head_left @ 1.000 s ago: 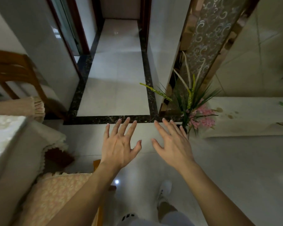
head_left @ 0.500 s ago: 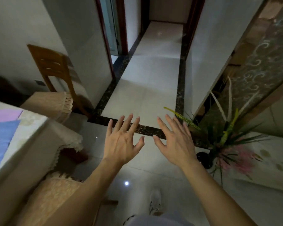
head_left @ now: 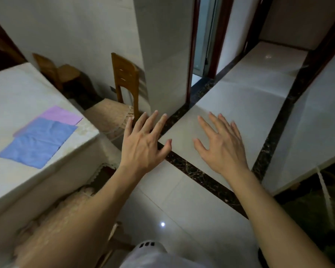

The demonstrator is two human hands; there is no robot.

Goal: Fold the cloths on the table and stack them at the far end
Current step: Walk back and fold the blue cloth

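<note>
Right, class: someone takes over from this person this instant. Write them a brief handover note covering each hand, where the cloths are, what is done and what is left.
Left hand: open, fingers spread, holding nothing, out over the floor beside the table.
Right hand: open, fingers spread, holding nothing, over the floor.
Cloths: the blue cloth lies flat near the table's corner, overlapping the pink cloth beneath it. Neither hand touches them.
Done: nothing visible; both cloths lie spread out, no stack in view.
Left: turn to the table, fold each cloth, stack them at the far end.
</note>
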